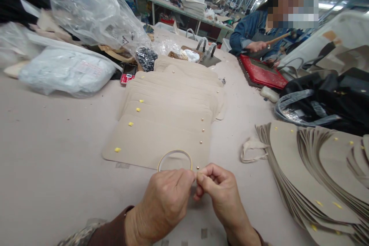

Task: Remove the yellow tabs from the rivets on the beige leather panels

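Note:
A fanned stack of beige leather-like panels [161,138] lies on the table in front of me. Yellow tape bits [117,150] mark their left side, and small metal studs [201,142] run down the right. At the near edge, my left hand [168,200] is closed on a narrow roll of tape [176,150], a thin ring with a yellow edge that rises above my knuckles. My right hand [220,188] pinches thumb to index finger against the left fingertips, just below the nearest stud. Whatever lies between the right fingertips is too small to make out.
More beige panels [288,161] fan out at right beside a beige scrap [253,150]. Black bags [325,96] lie behind. A co-worker [250,30] holds a hammer over a red board [262,71]. Plastic-wrapped bundles [67,69] and a red phone [128,73] are at left.

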A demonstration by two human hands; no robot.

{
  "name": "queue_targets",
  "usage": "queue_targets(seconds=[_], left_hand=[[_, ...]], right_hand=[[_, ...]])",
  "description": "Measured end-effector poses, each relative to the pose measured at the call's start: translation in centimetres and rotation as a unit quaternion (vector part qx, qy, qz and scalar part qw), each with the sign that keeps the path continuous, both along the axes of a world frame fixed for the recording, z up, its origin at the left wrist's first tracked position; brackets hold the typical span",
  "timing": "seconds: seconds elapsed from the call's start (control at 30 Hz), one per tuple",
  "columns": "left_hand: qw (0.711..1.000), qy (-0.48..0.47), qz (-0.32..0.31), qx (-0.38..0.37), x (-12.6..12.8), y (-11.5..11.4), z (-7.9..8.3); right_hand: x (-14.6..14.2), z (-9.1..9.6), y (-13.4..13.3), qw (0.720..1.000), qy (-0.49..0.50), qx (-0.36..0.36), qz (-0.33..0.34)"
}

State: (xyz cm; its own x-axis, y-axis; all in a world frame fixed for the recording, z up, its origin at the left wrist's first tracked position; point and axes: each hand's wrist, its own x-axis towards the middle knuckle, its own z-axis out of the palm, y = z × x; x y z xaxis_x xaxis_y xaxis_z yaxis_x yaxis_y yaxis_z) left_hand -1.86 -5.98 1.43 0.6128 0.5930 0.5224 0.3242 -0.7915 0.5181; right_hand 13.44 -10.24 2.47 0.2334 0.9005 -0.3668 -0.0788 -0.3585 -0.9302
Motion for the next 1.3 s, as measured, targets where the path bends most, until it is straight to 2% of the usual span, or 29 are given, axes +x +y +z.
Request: queue_targets(seconds=[0.07,0.2,0.23,0.27,0.4,0.47,0.53,0.67,0.83,1.07,1.3], left_hand=[[1.000,-0.008,0.003,-0.004,0.0,0.1,-0.1],[0.999,0.015,0.035,0.010,-0.1,0.1,-0.3],[0.999,0.018,0.041,0.016,-0.1,0.0,-0.2],[0.999,0.015,0.043,0.023,0.0,-0.1,0.0],[0.999,-0.013,0.017,0.045,0.1,-1.1,1.6],[0.999,-0.007,0.016,0.050,-0.2,-1.0,2.1],[0.997,0.030,0.048,0.054,-0.9,-0.1,1.9],[0.973,0.187,0.115,0.075,-3.0,2.8,0.1],[0.944,0.302,0.118,0.057,-3.9,3.9,-1.4],[0.948,0.295,0.115,0.036,-3.7,3.7,-1.7],[0.952,0.285,0.108,0.017,-3.9,3.9,-2.0]], right_hand=[[-0.1,-0.1,-0.1,1.000,0.016,0.003,0.008],[-0.6,0.1,-0.3,0.985,-0.153,0.077,-0.017],[-0.7,0.1,-0.2,0.982,-0.169,0.084,-0.020],[-0.7,0.1,-0.1,0.985,-0.154,0.080,-0.020],[0.0,-1.0,1.0,0.998,0.022,0.013,-0.056],[1.1,-1.5,1.4,0.996,0.042,-0.016,-0.076],[2.2,-1.7,1.3,0.996,0.012,-0.041,-0.074],[3.5,-1.9,0.7,0.996,-0.050,-0.055,-0.049],[3.1,-2.6,0.6,0.992,-0.116,-0.054,0.002],[2.8,-2.3,1.0,0.958,-0.267,-0.030,0.098],[2.0,-1.5,1.7,0.923,-0.366,0.011,0.119]])
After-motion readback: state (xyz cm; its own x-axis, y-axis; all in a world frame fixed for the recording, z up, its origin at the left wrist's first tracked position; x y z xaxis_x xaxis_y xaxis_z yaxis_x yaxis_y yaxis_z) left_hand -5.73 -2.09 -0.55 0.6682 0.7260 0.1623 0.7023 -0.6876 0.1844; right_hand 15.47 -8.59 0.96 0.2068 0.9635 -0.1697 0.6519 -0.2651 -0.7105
